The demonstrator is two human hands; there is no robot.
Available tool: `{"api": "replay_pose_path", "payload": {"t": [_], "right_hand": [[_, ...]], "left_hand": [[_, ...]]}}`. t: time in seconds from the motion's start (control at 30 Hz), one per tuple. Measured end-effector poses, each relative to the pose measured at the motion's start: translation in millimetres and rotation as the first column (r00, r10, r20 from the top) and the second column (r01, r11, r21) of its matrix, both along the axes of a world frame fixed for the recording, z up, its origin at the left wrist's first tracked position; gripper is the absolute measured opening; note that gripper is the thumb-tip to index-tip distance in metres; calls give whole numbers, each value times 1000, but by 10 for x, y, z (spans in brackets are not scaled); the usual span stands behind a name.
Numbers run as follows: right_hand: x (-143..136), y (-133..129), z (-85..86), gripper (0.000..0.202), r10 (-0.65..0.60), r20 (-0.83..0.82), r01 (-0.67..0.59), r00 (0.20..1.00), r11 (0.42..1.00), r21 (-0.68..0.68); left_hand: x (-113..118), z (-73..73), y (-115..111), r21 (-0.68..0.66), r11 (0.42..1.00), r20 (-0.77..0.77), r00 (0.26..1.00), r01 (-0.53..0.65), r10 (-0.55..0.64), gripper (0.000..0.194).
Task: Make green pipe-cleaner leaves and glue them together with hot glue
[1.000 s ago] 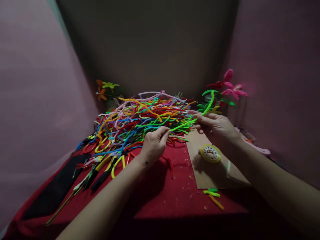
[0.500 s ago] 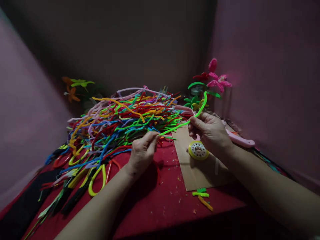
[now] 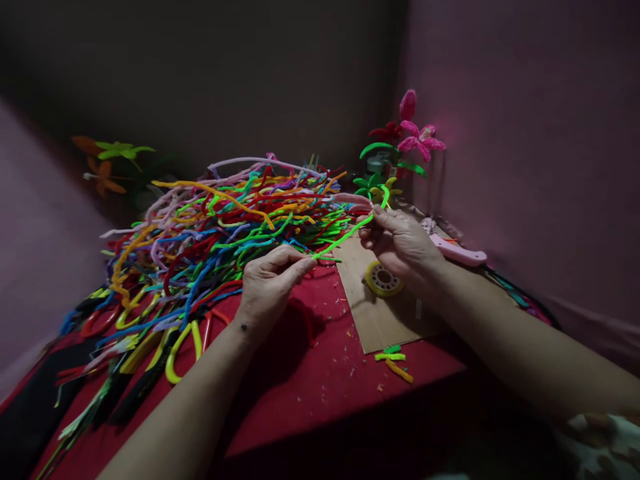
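Note:
A bright green pipe cleaner is stretched between my two hands above the table. My left hand pinches its lower end between thumb and fingers. Higher up and to the right, my right hand grips it nearer the other end, and a short curved tip sticks up past the fingers. Behind my left hand lies a big heap of multicoloured pipe cleaners. Below my right hand a yellow-rimmed tape roll rests on a piece of cardboard.
Yellow-handled scissors and other handled tools lie at the left on the red tablecloth. Green and orange scraps are near the front edge. A pink-handled tool lies at right. Pipe-cleaner flowers stand behind, near the walls.
The whole view has shifted, so things appear further left and higher. Both hands keep hold of the green pipe cleaner, whose free upper tip now curls over more.

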State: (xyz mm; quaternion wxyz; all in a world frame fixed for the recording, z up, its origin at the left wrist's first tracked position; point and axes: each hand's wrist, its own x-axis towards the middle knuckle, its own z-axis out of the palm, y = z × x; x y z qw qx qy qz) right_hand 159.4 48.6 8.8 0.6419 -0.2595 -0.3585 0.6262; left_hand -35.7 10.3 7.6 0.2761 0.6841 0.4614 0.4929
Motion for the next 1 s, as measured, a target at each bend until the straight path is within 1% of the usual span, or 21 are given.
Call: {"api": "replay_pose_path", "payload": {"t": [0.07, 0.1, 0.13, 0.17, 0.2, 0.23, 0.27, 0.3, 0.33, 0.37, 0.4, 0.43, 0.47, 0.5, 0.57, 0.63, 0.73, 0.77, 0.87, 0.93, 1.0], "right_hand": [[31, 30, -12, 11, -2, -26, 2, 1000, 1000, -18], [50, 47, -15, 14, -14, -34, 14, 999, 1000, -15], [69, 63, -15, 16, -28, -41, 27, 999, 1000, -11], [87, 79, -15, 18, -42, -50, 41, 998, 999, -12], [103, 92, -14, 19, -52, -62, 51, 997, 998, -22], [114, 102, -12, 19, -57, -78, 54, 995, 998, -39], [121, 109, -12, 19, -58, -95, 53, 994, 997, -56], [124, 112, -12, 18, -53, -108, 46, 993, 996, -71], [123, 113, -13, 17, -46, -117, 37, 992, 996, -81], [121, 111, -15, 16, -38, -121, 28, 992, 996, -84], [119, 109, -18, 15, -32, -119, 22, 992, 996, -84], [118, 106, -20, 14, -27, -114, 18, 993, 997, -81], [118, 104, -23, 14, -23, -107, 15, 994, 997, -78], [120, 103, -27, 13, -20, -100, 12, 995, 997, -76], [127, 102, -34, 13, -15, -87, 9, 996, 997, -71], [130, 99, -41, 12, -13, -80, 8, 997, 998, -67], [115, 80, -49, 11, -10, -75, 5, 997, 997, -71], [106, 69, -50, 11, -13, -69, 7, 998, 997, -74], [78, 34, -46, 9, -7, -69, 1, 998, 996, -86], [65, 14, -42, 9, 7, -73, -14, 997, 995, -96], [55, 0, -40, 10, 21, -63, -27, 998, 995, -98]], "left_hand": [[7, 34, -16, -71, 996, 7, 999, 49, -49, 11], [27, 58, -49, -105, 990, -13, 995, 98, -100, 10], [64, 83, -104, -134, 977, -54, 983, 167, -175, 10], [117, 104, -181, -148, 957, -128, 954, 251, -270, 10], [187, 114, -277, -170, 925, -213, 903, 341, -372, 11], [272, 107, -387, -196, 878, -313, 821, 437, -478, 13], [366, 78, -504, -186, 844, -415, 739, 503, -531, 18], [464, 26, -618, -130, 846, -531, 684, 517, -500, 26], [559, -48, -722, -80, 860, -651, 627, 504, -428, 32], [645, -137, -812, -23, 874, -749, 571, 485, -337, 34], [716, -233, -883, 20, 881, -812, 522, 472, -261, 34], [768, -327, -936, 66, 877, -849, 488, 477, -201, 32], [799, -412, -975, 91, 880, -869, 469, 466, -158, 27], [808, -481, -1002, 121, 871, -879, 460, 477, -129, 21], [765, -559, -1040, 161, 882, -876, 476, 443, -79, 13], [663, -566, -1079, 166, 891, -868, 491, 423, -71, 10], [469, -514, -1155, 175, 854, -876, 473, 491, -92, 15], [407, -496, -1182, 190, 841, -881, 466, 507, -83, 16], [230, -459, -1261, 275, 833, -880, 474, 480, 17, 19], [89, -446, -1324, 348, 834, -868, 482, 427, 116, 22], [-116, -444, -1424, 412, 834, -855, 472, 368, 215, 24]]}}
